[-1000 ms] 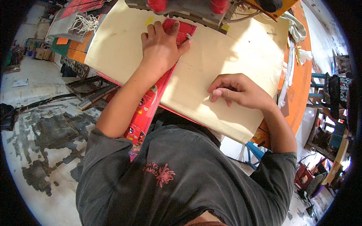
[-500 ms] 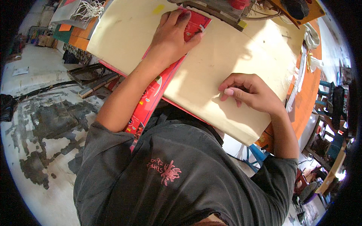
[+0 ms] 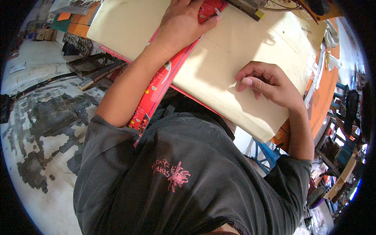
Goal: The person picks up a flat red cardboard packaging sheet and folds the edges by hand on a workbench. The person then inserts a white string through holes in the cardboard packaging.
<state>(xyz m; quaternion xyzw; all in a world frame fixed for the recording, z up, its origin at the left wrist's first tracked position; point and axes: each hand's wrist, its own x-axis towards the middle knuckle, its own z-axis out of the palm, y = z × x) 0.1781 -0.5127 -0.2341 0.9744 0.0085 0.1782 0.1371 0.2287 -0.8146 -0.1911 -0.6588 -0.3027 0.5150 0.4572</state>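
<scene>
A long red printed strip (image 3: pixel 158 90) runs from the top of the view down over the near edge of a wide cream sheet (image 3: pixel 235 66) on the table. My left hand (image 3: pixel 182 23) lies flat on the strip's upper part, fingers spread, pressing it down. My right hand (image 3: pixel 266 84) rests on the cream sheet further right, fingers curled under, with nothing seen inside them. A machine part (image 3: pixel 250 6) shows at the top edge just beyond my left hand.
An orange table surface (image 3: pixel 323 98) shows to the right of the cream sheet, with pale cloth scraps (image 3: pixel 329 47) on it. Wooden planks (image 3: pixel 98 72) lie on the stained concrete floor (image 3: pixel 47 129) at left. Blue stools and clutter (image 3: pixel 337 149) stand at right.
The view has tilted down, so table and hands sit higher in the picture. My left hand stays on the red strip; my right hand stays curled on the cream sheet.
</scene>
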